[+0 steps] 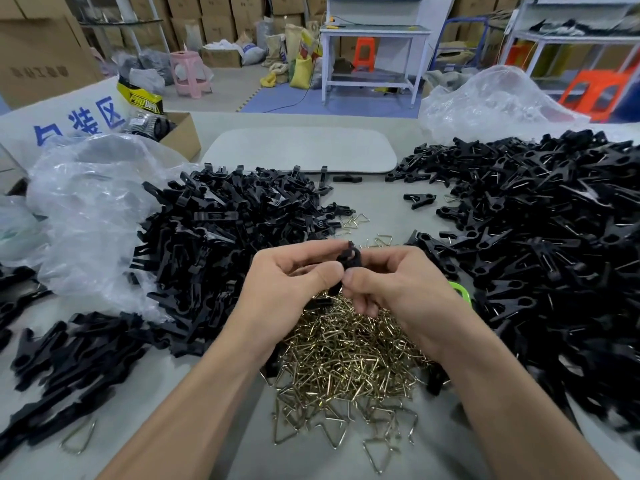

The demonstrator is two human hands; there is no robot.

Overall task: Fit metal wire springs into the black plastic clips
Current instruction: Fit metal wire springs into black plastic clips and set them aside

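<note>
Both hands meet at the middle of the table around one black plastic clip (pixel 347 259). My left hand (pixel 291 289) pinches it from the left and my right hand (pixel 398 285) grips it from the right, thumbs almost touching. Whether a spring sits in this clip is hidden by the fingers. Under the hands lies a heap of brass-coloured triangular wire springs (pixel 349 362). A pile of loose black clip halves (pixel 221 244) is on the left. A larger pile of black clips with wire showing (pixel 540 237) fills the right.
Crumpled clear plastic bags lie at the left (pixel 93 216) and back right (pixel 491 98). A pale oval board (pixel 301 150) sits behind the piles, a cardboard box (pixel 180 133) at back left. A green object (pixel 462 291) peeks out beside my right hand. Stools and shelving stand beyond the table.
</note>
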